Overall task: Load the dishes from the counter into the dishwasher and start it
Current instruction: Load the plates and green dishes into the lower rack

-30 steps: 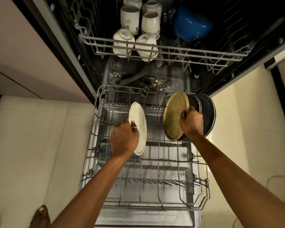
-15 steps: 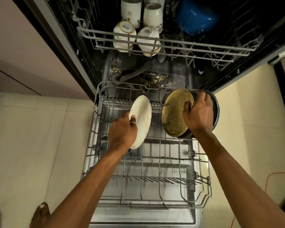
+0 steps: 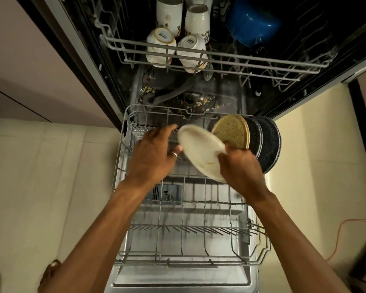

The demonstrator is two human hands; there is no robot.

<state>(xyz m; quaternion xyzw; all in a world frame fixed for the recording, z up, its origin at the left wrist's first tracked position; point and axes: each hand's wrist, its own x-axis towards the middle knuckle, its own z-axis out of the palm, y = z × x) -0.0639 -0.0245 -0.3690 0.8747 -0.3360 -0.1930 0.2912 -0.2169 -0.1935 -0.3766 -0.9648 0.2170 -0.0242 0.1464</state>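
- Left hand [image 3: 154, 153], centre-left of frame: its fingers are lying spread and fairly straight over the back left of the lower rack [image 3: 123, 132], gripping nothing. The digit wearing a ring is sitting just beside the plate's left edge; blur is hiding whether they touch.
- White plate [image 3: 200, 151], centre of frame: it is hanging tilted above the rack's rear rows and is not yet sitting in any slot.
- Right hand [image 3: 240, 169], just right of centre: its fingers are curling round the plate's lower right rim and appear to be carrying its weight alone.
- Gold speckled plate [image 3: 234, 132] and two dark speckled plates [image 3: 262, 142], right of centre: all are standing on edge in the rack's right rear, with the gold one nearest the white plate.
- Judgement, step in hand: slotting the white plate beside the gold one. This is calling for turning it upright and parallel to its neighbours, then lowering the rim between two tines, with the free left hand steadying the top edge.
- Risk: a one-sided rim grip is leaving the plate free to swing and clip the gold plate, so lowering it slowly looks advisable.
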